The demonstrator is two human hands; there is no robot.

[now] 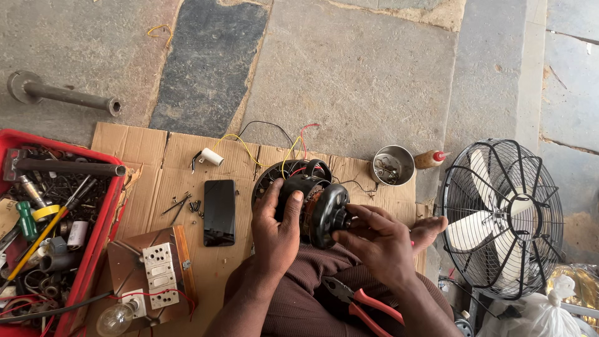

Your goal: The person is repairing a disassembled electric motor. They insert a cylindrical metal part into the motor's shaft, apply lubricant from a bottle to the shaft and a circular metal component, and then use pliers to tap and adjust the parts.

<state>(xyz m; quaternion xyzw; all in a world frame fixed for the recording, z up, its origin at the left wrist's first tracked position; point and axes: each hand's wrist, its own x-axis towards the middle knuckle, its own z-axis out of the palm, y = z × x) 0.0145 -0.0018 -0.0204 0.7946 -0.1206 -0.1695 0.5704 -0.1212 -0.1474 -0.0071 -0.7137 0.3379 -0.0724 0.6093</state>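
Note:
A black fan motor point(318, 203) with copper windings showing sits over my lap, above a sheet of cardboard point(150, 156). My left hand point(274, 228) grips its left side, thumb on top of the housing. My right hand point(374, 240) pinches the shaft end on the motor's right side. Red, yellow and black wires point(268, 146) trail from the motor across the cardboard. Red-handled pliers point(359, 302) rest on my thigh below my right hand.
A red crate of tools point(103, 218) stands at the left. A dark phone point(219, 212), loose screws point(184, 205), a switch board with bulb point(156, 274) lie on the cardboard. A steel bowl point(393, 165), an oil bottle point(432, 159) and a caged fan point(502, 218) are at the right.

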